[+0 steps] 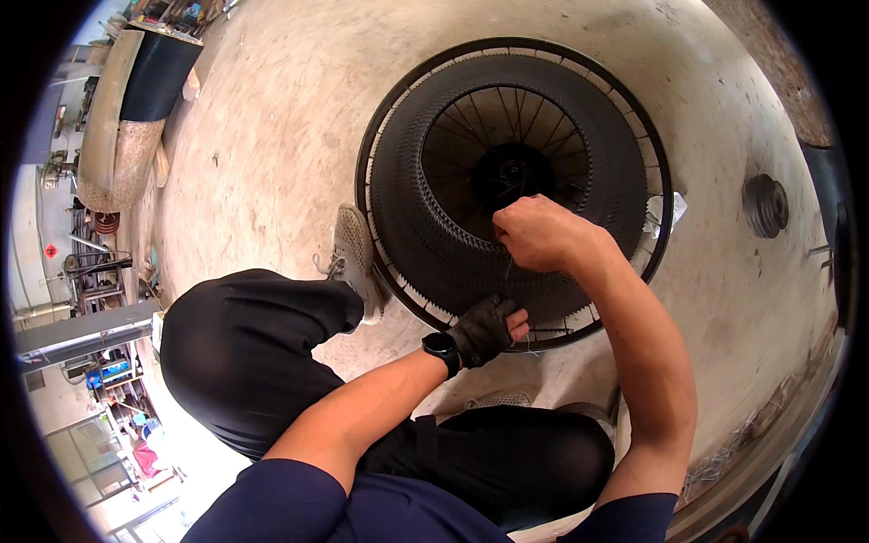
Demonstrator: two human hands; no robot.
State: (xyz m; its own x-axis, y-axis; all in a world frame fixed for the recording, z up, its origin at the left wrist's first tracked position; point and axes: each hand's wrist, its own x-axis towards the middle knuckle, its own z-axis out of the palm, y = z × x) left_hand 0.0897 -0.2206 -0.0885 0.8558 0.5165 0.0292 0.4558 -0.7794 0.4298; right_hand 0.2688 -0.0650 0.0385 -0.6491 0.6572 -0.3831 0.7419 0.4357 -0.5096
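Left fingers (518, 323), right fingers (504, 220): curled, hold unclear | spoked reel (513, 169) beneath | left shoe (352, 249) beside it | smaller roll (766, 206) rightward

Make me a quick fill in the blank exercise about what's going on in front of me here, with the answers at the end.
1. The left hand wears a dark fingerless ____.
2. The hand nearer the dark hub is the person's ____ one.
3. The black watch is on the person's ____ wrist.
4. In the picture, the small dark coil lies to the ____ of the large spoked wheel.

Missing words: glove; right; left; right.
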